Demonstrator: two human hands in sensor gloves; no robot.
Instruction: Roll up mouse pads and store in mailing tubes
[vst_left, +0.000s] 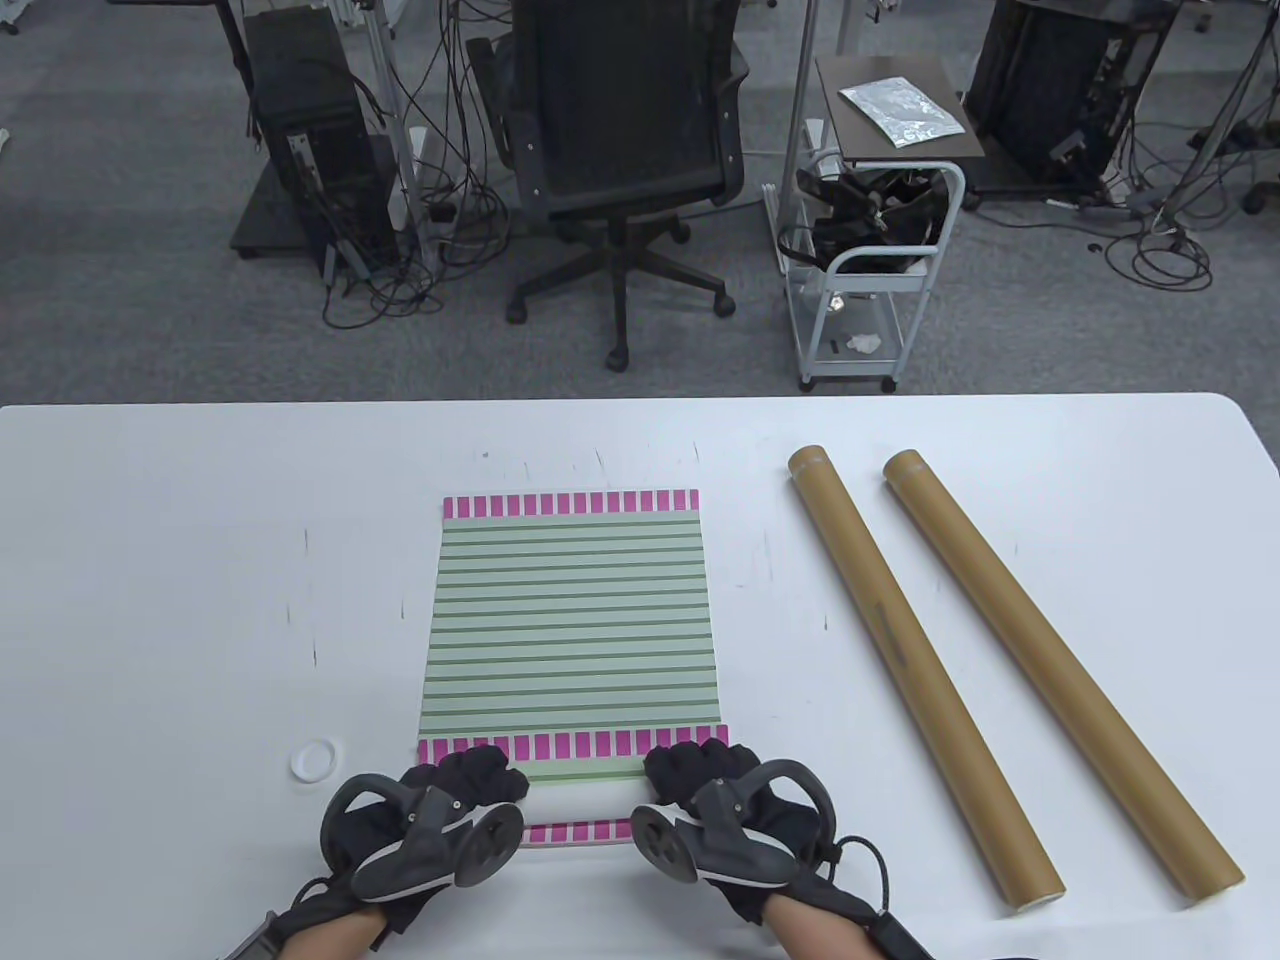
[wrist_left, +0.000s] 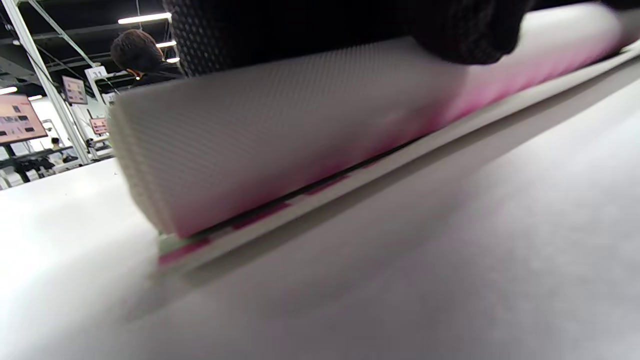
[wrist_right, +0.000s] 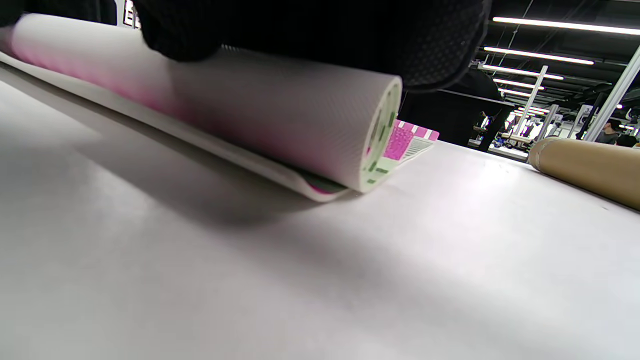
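A green-striped mouse pad (vst_left: 575, 620) with pink-checked end bands lies flat mid-table. Its near end is curled into a roll (vst_left: 582, 770). My left hand (vst_left: 480, 778) grips the roll's left end, fingers curled over the top. My right hand (vst_left: 690, 765) grips the right end the same way. In the left wrist view the roll's white textured back (wrist_left: 300, 130) sits under my gloved fingers (wrist_left: 465, 35), with a flat pink-edged strip beneath it. The right wrist view shows the roll's open end (wrist_right: 380, 135). Two brown mailing tubes (vst_left: 920, 670) (vst_left: 1060, 670) lie diagonally to the right.
A small white round cap (vst_left: 313, 759) lies on the table left of my left hand. The nearer tube (wrist_right: 585, 167) lies a short way right of the roll. Beyond the table's far edge stand an office chair (vst_left: 625, 150) and a white cart (vst_left: 870, 270).
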